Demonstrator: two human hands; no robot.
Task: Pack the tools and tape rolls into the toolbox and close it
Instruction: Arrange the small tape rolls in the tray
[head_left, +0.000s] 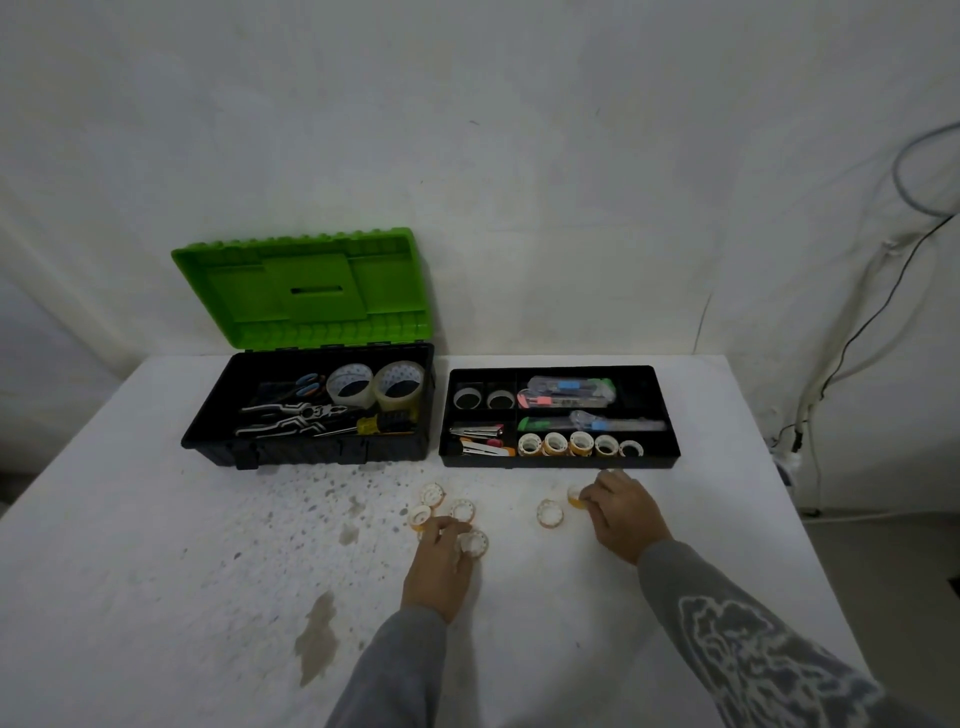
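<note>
Partly done: box (218, 415) open, tray (556, 460) out, rolls (462, 510) loose on table (156, 519). R hand (621, 512) pinches roll (575, 496); L hand (439, 569) grip unclear.

The toolbox (306, 452) is black with a bright green lid (306, 291); inside it lie a yellow-and-black screwdriver (376, 422) and black-and-white pliers (291, 415). Right of the toolbox the tray (556, 460) is black. The table (156, 519) under it is white, speckled and brown-stained. The right sleeve (753, 649) is grey with pale swirls.
</note>
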